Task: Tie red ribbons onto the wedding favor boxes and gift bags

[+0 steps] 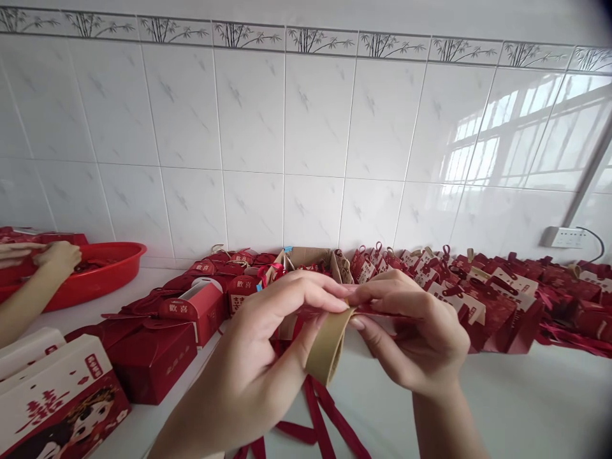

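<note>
Both of my hands meet at the middle of the view, fingertips close together. My left hand (282, 331) pinches a looped gold strap (327, 347), which hangs below the fingers. My right hand (411, 319) is closed on a thin dark red piece (389, 312) beside the strap; most of it is hidden by the fingers, so its full shape cannot be made out. Dark red ribbons (318, 414) trail on the white tabletop (392, 427) beneath my hands. An open cardboard box (310, 256) stands behind them.
Red gift boxes (153, 357) line the left, with printed white-and-red boxes (62, 395) nearest. Rows of small red gift bags (497, 306) fill the back right. At far left, another person's hands (60, 258) are over a red basin (105, 274). A tiled wall (315, 121) rises behind.
</note>
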Demonstrator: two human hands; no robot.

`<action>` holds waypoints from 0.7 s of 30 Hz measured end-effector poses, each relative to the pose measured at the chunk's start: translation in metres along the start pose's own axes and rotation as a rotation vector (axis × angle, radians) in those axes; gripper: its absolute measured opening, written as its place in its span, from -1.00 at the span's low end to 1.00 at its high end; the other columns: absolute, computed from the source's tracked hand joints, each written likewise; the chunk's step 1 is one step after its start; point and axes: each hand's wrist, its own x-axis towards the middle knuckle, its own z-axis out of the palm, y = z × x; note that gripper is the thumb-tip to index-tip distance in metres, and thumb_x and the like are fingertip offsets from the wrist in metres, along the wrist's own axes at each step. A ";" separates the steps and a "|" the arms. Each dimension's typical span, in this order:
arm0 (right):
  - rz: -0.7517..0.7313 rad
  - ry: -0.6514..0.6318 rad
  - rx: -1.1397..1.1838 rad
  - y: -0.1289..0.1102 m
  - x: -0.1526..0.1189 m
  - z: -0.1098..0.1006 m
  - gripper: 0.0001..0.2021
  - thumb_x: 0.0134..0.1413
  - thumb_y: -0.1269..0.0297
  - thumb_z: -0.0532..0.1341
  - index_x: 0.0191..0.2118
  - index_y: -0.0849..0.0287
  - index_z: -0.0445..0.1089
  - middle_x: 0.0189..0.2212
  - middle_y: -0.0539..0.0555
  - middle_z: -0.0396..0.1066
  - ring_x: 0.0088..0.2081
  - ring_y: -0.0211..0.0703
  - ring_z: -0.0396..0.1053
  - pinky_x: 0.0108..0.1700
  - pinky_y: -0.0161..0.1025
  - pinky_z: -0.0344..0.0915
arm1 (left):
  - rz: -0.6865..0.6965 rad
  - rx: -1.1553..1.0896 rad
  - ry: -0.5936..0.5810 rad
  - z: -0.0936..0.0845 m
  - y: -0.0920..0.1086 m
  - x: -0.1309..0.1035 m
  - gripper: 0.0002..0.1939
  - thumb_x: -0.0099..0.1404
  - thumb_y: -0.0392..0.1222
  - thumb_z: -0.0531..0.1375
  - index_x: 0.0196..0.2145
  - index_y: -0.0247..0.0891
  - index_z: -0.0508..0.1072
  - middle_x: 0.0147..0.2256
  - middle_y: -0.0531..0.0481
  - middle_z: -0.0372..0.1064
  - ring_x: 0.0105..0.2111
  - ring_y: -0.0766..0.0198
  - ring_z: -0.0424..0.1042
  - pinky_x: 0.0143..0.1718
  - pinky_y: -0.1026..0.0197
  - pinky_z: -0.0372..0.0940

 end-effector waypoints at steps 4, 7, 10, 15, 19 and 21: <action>0.047 0.021 -0.012 0.000 -0.001 -0.002 -0.72 -0.06 0.61 0.29 -0.25 0.14 0.34 -0.37 0.08 0.49 -0.36 -0.12 0.44 -0.41 -0.15 0.39 | 0.026 -0.035 0.042 0.006 0.000 0.003 -0.74 0.27 -0.42 0.18 -0.14 -0.12 0.42 -0.09 0.00 0.44 -0.02 0.22 0.42 0.01 0.22 0.36; 0.105 0.040 -0.011 0.000 -0.001 -0.002 -0.75 -0.04 0.58 0.30 -0.28 0.12 0.32 -0.37 0.06 0.49 -0.39 -0.14 0.44 -0.41 -0.17 0.39 | 0.008 -0.047 0.083 0.011 0.002 0.007 -0.74 0.26 -0.42 0.19 -0.13 -0.15 0.36 -0.15 -0.01 0.46 -0.15 0.24 0.49 -0.16 0.24 0.44; 0.158 0.047 0.013 0.001 -0.002 0.000 -0.77 -0.04 0.56 0.31 -0.32 0.12 0.31 -0.39 0.03 0.48 -0.42 -0.19 0.43 -0.43 -0.21 0.38 | 0.024 0.010 0.110 0.015 0.000 0.010 -0.76 0.25 -0.40 0.22 -0.17 -0.16 0.35 -0.22 0.02 0.45 -0.23 0.27 0.50 -0.21 0.26 0.44; 0.354 0.034 0.005 0.003 -0.002 0.000 -0.82 -0.02 0.49 0.33 -0.34 0.13 0.33 -0.40 0.02 0.50 -0.44 -0.23 0.45 -0.48 -0.30 0.38 | 0.032 0.024 0.078 0.019 -0.018 0.016 -0.79 0.27 -0.32 0.23 -0.13 -0.17 0.36 -0.17 -0.03 0.43 -0.19 0.24 0.48 -0.09 0.18 0.41; 0.594 0.066 -0.013 0.017 -0.003 -0.009 -0.79 -0.08 0.37 0.38 -0.44 0.15 0.30 -0.50 -0.02 0.44 -0.53 -0.28 0.35 -0.55 -0.34 0.31 | -0.030 0.046 0.006 0.020 -0.030 0.019 -0.48 0.27 -0.18 0.25 0.15 -0.09 0.22 0.11 -0.11 0.29 0.12 0.09 0.30 0.17 0.04 0.24; 0.752 0.133 -0.121 0.028 -0.005 -0.018 -0.73 -0.14 0.31 0.41 -0.51 0.15 0.26 -0.63 -0.09 0.29 -0.62 -0.34 0.20 -0.64 -0.37 0.17 | -0.088 0.184 0.010 0.017 -0.033 0.020 -0.27 0.25 -0.12 0.26 0.29 -0.03 0.04 0.29 -0.09 0.04 0.28 -0.01 0.07 0.28 -0.05 0.08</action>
